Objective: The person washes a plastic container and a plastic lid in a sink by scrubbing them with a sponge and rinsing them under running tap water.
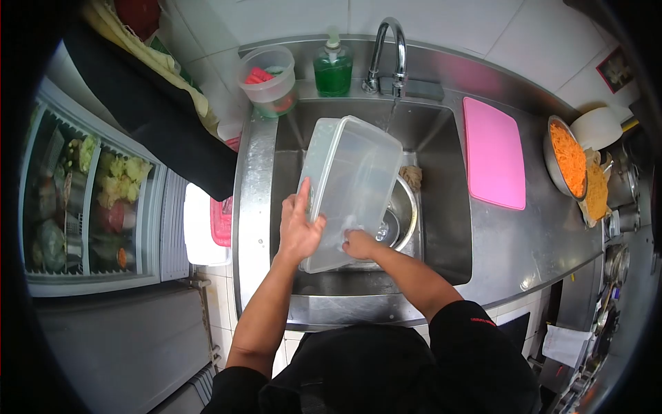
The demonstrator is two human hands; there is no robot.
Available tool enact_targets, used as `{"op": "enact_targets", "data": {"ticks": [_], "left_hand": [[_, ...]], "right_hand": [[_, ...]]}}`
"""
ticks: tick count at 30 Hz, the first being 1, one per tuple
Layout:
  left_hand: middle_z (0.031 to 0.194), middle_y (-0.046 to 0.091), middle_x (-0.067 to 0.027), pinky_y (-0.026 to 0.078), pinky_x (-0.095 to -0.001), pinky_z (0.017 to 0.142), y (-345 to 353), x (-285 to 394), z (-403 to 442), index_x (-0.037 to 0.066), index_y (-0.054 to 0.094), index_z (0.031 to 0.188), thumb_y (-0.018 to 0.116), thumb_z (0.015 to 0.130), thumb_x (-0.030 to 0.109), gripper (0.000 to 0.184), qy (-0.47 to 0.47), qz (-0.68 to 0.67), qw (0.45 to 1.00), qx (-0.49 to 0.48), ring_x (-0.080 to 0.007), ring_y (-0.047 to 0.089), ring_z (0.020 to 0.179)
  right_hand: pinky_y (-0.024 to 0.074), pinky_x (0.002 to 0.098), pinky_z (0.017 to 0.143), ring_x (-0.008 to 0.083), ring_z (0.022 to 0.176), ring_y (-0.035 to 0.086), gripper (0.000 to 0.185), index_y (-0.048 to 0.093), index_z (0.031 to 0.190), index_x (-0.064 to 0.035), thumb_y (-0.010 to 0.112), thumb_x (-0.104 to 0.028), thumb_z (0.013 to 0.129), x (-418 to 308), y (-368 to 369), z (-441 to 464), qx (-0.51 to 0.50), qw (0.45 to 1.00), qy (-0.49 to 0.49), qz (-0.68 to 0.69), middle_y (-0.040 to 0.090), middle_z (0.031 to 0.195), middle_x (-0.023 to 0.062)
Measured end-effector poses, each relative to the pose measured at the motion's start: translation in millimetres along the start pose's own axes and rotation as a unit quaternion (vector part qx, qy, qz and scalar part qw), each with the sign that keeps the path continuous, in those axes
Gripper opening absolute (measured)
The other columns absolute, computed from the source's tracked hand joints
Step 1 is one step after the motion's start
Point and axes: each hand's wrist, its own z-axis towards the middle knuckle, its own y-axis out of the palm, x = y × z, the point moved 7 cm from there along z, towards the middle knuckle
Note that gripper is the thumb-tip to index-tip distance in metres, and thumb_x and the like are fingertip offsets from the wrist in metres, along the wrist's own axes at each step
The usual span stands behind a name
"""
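Note:
A clear rectangular plastic container (358,172) is tilted over the steel sink (441,255). My left hand (301,224) grips its left side, fingers along the outer wall and thumb near the rim. Inside the container, my right hand (360,245) presses against the surface with curled fingers. A whitish patch shows at its fingertips, too small to tell whether foam or a scrubber. Partly hidden behind the container, a round metal bowl (412,214) sits in the sink. Water runs from the faucet (398,65) just beyond the container. A brownish crumpled thing (412,176) lies by the bowl.
A green soap bottle (334,69) and a plastic tub (269,79) stand at the sink's back edge. On the right counter lie a pink cutting board (494,153) and a bowl of shredded orange food (568,160). A glass-topped chiller (89,200) is at left.

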Motion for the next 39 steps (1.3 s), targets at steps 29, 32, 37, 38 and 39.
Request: {"op": "enact_targets", "data": {"ticks": [29, 32, 37, 38, 39], "left_hand": [[0.131, 0.046, -0.0278, 0.042, -0.0401, 0.103, -4, -18, -8, 0.031, 0.033, 0.152, 0.063, 0.08, 0.018, 0.079, -0.12, -0.019, 0.983, -0.138, -0.0392, 0.054, 0.116], [0.131, 0.047, -0.0277, 0.041, -0.0412, 0.105, 4, -10, -7, 0.029, 0.034, 0.152, 0.064, 0.08, 0.018, 0.078, -0.142, -0.053, 0.978, -0.14, -0.0396, 0.052, 0.119], [0.129, 0.047, -0.0293, 0.04, -0.0426, 0.106, 26, -23, -8, 0.027, 0.034, 0.152, 0.064, 0.081, 0.02, 0.077, -0.158, -0.057, 0.978, -0.121, -0.0402, 0.051, 0.12], [0.129, 0.047, -0.0295, 0.04, -0.0426, 0.106, 29, -30, -8, 0.026, 0.034, 0.152, 0.064, 0.081, 0.021, 0.077, -0.165, -0.055, 0.979, -0.107, -0.0401, 0.051, 0.12], [0.128, 0.047, -0.0297, 0.04, -0.0427, 0.106, 35, -35, -5, 0.026, 0.034, 0.152, 0.064, 0.082, 0.021, 0.077, -0.168, -0.054, 0.98, -0.095, -0.0401, 0.051, 0.12]], "right_hand": [[0.0389, 0.0431, 0.094, 0.0275, 0.112, 0.05, 0.026, 0.066, 0.108, -0.0096, 0.051, -0.017, 0.088, 25, -180, -17, 0.19, 0.89, -0.025, -0.413, 0.057, 0.113, 0.0087], [0.039, 0.043, 0.09, 0.027, 0.109, 0.051, 0.024, 0.067, 0.103, -0.0077, 0.051, -0.017, 0.088, 36, -158, -21, 0.248, 0.878, 0.04, -0.408, 0.057, 0.108, 0.0086], [0.0403, 0.0423, 0.09, 0.0274, 0.109, 0.052, 0.025, 0.067, 0.105, -0.0079, 0.053, -0.019, 0.087, 35, -63, -26, 0.188, 0.911, -0.016, -0.366, 0.06, 0.106, 0.0091], [0.0409, 0.0426, 0.091, 0.0281, 0.109, 0.053, 0.026, 0.067, 0.106, -0.0076, 0.055, -0.021, 0.087, 25, -50, -34, 0.149, 0.922, -0.02, -0.358, 0.06, 0.107, 0.0098], [0.042, 0.0427, 0.093, 0.0306, 0.111, 0.055, 0.03, 0.066, 0.109, -0.0064, 0.056, -0.024, 0.088, 22, -36, -41, 0.106, 0.954, -0.018, -0.279, 0.062, 0.11, 0.0124]]}}
